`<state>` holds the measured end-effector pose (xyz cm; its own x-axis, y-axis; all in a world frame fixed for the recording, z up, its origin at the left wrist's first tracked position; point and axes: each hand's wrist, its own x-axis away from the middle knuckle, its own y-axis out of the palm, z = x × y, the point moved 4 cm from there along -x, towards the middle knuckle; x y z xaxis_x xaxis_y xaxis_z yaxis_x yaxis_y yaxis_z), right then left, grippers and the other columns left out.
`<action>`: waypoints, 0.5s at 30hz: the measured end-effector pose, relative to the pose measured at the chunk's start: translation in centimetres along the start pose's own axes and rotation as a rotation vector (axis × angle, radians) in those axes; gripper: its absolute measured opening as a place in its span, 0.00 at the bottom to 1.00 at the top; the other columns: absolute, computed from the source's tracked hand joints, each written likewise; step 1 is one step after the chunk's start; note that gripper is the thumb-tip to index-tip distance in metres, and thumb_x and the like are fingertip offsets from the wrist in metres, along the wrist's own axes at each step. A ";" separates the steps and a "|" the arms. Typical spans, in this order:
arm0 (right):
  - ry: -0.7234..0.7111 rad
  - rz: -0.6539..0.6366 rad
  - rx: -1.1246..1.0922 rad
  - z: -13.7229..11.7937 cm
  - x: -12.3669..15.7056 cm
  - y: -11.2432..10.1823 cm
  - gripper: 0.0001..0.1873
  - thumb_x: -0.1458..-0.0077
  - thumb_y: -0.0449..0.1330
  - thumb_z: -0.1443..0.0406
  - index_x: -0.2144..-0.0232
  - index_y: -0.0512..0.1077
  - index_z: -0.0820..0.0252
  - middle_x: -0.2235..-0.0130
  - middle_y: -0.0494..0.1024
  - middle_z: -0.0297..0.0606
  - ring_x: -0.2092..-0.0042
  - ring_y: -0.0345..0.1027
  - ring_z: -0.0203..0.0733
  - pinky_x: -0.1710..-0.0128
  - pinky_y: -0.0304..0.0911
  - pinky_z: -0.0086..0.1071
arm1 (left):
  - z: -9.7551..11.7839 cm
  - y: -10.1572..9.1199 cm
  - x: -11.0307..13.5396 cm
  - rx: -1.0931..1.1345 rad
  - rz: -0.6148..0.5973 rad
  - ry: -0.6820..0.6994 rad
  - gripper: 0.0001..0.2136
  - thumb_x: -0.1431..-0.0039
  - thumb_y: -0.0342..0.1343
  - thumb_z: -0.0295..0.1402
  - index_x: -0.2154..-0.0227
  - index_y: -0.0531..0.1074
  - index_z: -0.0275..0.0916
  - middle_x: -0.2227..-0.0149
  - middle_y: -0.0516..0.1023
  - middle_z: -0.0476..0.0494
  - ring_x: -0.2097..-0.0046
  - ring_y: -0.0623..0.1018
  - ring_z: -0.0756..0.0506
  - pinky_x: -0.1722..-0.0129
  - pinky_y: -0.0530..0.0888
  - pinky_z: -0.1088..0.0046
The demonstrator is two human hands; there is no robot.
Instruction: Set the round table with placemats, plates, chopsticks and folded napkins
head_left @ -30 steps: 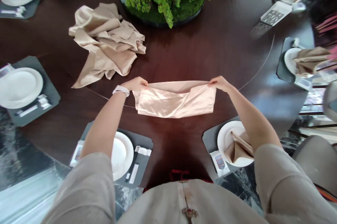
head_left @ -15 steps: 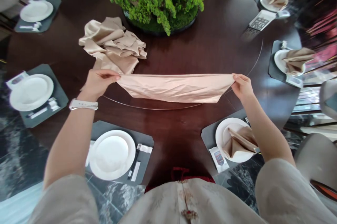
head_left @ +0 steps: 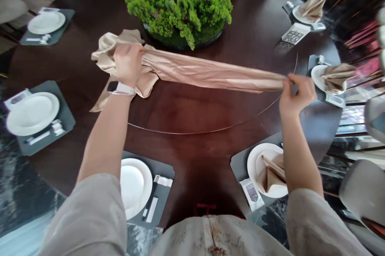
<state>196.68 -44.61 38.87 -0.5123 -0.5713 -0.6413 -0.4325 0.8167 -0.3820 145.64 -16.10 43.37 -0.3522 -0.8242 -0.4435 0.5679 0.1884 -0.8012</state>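
Observation:
Between my two hands a beige satin napkin [head_left: 207, 71] is stretched in a long, gathered band above the dark table. My left hand [head_left: 128, 61], with a white-strapped watch at the wrist, is closed around its left end, over a crumpled pile of beige napkins [head_left: 105, 49]. At the far right end, my right hand [head_left: 297, 93] pinches the cloth between thumb and fingers. Below my right forearm a folded napkin [head_left: 270, 174] stands on a white plate [head_left: 255, 158]. Under my left forearm is a bare white plate [head_left: 132, 186], partly hidden by my sleeve.
A green miniature tree planter [head_left: 183, 11] stands mid-table, just behind the cloth. More place settings ring the round table [head_left: 192, 148], such as a plate [head_left: 33, 113] at left and a napkin-topped plate [head_left: 320, 73] at right. A white patterned box [head_left: 296, 33] stands at the right.
My left hand has moved up over the napkin pile and my right hand outward to the right. The napkin, hanging as a folded strip before, is now drawn into a longer, slanted band.

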 end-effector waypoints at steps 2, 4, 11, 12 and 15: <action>-0.035 -0.109 0.191 -0.2 5.6 -0.3 0.09 0.37 0.58 0.58 0.61 0.78 0.51 0.57 0.79 0.43 0.49 0.71 0.52 0.43 0.63 0.50 | -1.6 2.7 2.4 -0.125 -0.112 0.016 0.13 0.29 0.48 0.30 0.55 0.75 0.27 0.53 0.74 0.36 0.41 0.68 0.39 0.35 0.58 0.50; -0.001 -0.284 0.283 0.8 12.1 1.1 0.13 0.36 0.53 0.60 0.65 0.78 0.52 0.59 0.79 0.45 0.52 0.72 0.53 0.45 0.63 0.51 | -3.5 6.3 5.6 -0.175 -0.252 -0.011 0.13 0.28 0.44 0.30 0.54 0.73 0.28 0.50 0.74 0.34 0.40 0.67 0.40 0.34 0.56 0.51; 0.165 -0.715 0.254 1.6 29.2 8.0 0.15 0.38 0.48 0.66 0.66 0.74 0.49 0.61 0.81 0.42 0.56 0.72 0.53 0.45 0.61 0.53 | -1.6 15.9 17.2 -0.120 -0.436 -0.190 0.20 0.38 0.47 0.20 0.44 0.69 0.31 0.32 0.60 0.31 0.28 0.52 0.35 0.32 0.51 0.46; 0.170 -0.722 0.234 0.5 30.5 8.5 0.15 0.38 0.48 0.66 0.66 0.74 0.47 0.62 0.81 0.40 0.57 0.73 0.52 0.44 0.60 0.54 | 0.7 16.9 19.2 -0.024 -0.515 -0.107 0.23 0.40 0.49 0.20 0.42 0.69 0.33 0.31 0.59 0.32 0.28 0.53 0.35 0.32 0.53 0.47; 0.170 -0.796 0.140 -3.4 33.6 9.9 0.16 0.35 0.47 0.64 0.64 0.75 0.46 0.64 0.80 0.37 0.61 0.74 0.49 0.42 0.60 0.51 | 9.1 18.8 26.2 0.345 -0.783 0.214 0.23 0.47 0.61 0.26 0.46 0.74 0.42 0.35 0.67 0.39 0.30 0.59 0.36 0.31 0.56 0.53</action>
<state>172.69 -56.03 15.83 -0.2012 -0.9788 -0.0387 -0.6230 0.1584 -0.7660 153.82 -38.98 20.33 -0.8465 -0.5248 0.0891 0.2856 -0.5890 -0.7560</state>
